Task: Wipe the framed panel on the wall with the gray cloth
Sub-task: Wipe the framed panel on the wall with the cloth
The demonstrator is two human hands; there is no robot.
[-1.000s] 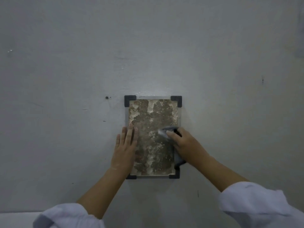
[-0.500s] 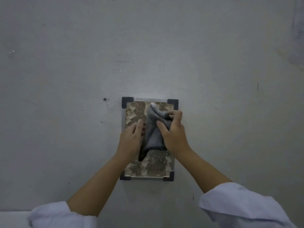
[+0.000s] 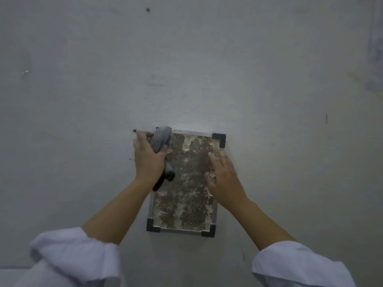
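The framed panel (image 3: 186, 183) hangs on the grey wall, a mottled brown and white surface in a pale frame with dark corner caps. My left hand (image 3: 148, 160) grips the gray cloth (image 3: 162, 139) at the panel's upper left corner, hiding that corner cap; a cloth end hangs below the hand. My right hand (image 3: 223, 179) lies flat with fingers spread on the panel's right side, holding nothing.
A small screw (image 3: 134, 130) sits in the wall just left of the panel's top edge, and another screw (image 3: 147, 9) is high above. White sleeves (image 3: 72, 259) fill the bottom corners.
The cloth passed from my right hand to my left hand and moved to the panel's upper left corner. My right hand shifted to the panel's right side and opened flat.
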